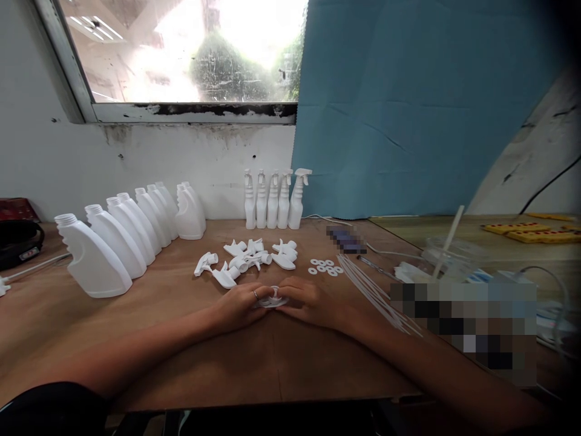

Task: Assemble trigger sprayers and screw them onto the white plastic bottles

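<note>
My left hand (242,304) and my right hand (308,301) meet near the middle of the brown table (218,375). Between their fingers is a white spray head (273,297), partly covered, so its exact shape is hard to make out. Both hands have their fingers closed on it. A ring shows on a left finger. Just beyond the hands lies a loose pile of white spray heads (252,255). Several white washers (323,267) lie flat past my right hand, and thin clear tubes (374,293) stretch beside my right forearm.
Several open white bottles (97,260) stand in rows at the left. Against the wall stand several bottles with spray heads (296,203). A phone (347,240), a pen (372,264), a clear plastic container (454,257) and yellow trays (535,234) are on the right.
</note>
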The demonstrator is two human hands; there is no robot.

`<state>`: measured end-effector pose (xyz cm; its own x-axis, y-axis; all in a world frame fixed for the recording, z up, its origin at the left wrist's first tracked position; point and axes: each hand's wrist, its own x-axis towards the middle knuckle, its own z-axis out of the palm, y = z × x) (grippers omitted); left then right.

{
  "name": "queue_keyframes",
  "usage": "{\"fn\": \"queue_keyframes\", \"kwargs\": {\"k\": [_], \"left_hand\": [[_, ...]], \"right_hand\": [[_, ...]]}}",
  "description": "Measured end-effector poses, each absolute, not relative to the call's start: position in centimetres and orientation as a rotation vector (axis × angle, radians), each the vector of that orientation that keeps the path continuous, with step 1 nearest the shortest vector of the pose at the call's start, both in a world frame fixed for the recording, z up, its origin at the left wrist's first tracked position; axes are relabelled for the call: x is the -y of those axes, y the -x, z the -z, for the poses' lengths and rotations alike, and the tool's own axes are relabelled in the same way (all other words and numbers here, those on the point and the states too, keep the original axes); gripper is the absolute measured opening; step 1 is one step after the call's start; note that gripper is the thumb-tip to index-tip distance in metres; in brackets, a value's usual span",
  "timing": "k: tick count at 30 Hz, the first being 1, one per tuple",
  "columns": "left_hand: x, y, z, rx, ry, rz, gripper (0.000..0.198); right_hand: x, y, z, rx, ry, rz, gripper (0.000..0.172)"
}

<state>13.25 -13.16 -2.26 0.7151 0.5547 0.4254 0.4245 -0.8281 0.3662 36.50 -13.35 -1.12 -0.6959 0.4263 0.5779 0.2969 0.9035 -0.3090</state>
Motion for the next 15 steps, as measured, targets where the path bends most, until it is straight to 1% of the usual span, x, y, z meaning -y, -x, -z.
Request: {"fn": "queue_keyframes", "kwargs": {"k": [3,6,7,8,10,12,13,14,15], "left_hand": [[13.1,-13.3,2.4,-0.802,-2.621,-0.785,0.027],[13.0,-13.4,2.6,-0.909,-2.542,-0.753,0.036],[13.0,-13.4,2.6,-0.936,-2.53,-0.75,0.039],[13.0,-13.4,2.7,-0.953,-2.523,-0.755,0.041],[13.0,-13.5,2.7,-0.957,-2.524,-0.778,0.042],[13.1,-13.5,2.6,-0.928,-2.551,-0.787,0.039],[13.1,-13.5,2.5,-0.908,-2.57,-0.788,0.037],[13.1,-13.5,2.5,-0.883,-2.594,-0.788,0.036],[13.2,-13.5,2.4,-0.861,-2.616,-0.789,0.035]], "right_hand": [[13.0,-36.6,1.1,2.412,0.521,-0.244,0.017],[12.0,-37.4,0.6,2.395,0.598,-0.277,0.033],[11.4,-37.9,0.3,2.354,0.657,-0.26,0.036],[10.7,-38.6,0.0,2.309,0.738,-0.219,0.035],[9.2,-40.5,-0.9,2.24,0.966,-0.055,0.023],[7.8,-43.1,-1.6,2.267,1.337,0.114,0.022],[7.2,-44.5,-1.9,2.221,1.604,0.156,0.02],[6.7,-45.8,-2.1,2.173,1.903,0.121,0.019],[6.3,-47.1,-2.2,2.146,2.035,0.088,0.018]]}}
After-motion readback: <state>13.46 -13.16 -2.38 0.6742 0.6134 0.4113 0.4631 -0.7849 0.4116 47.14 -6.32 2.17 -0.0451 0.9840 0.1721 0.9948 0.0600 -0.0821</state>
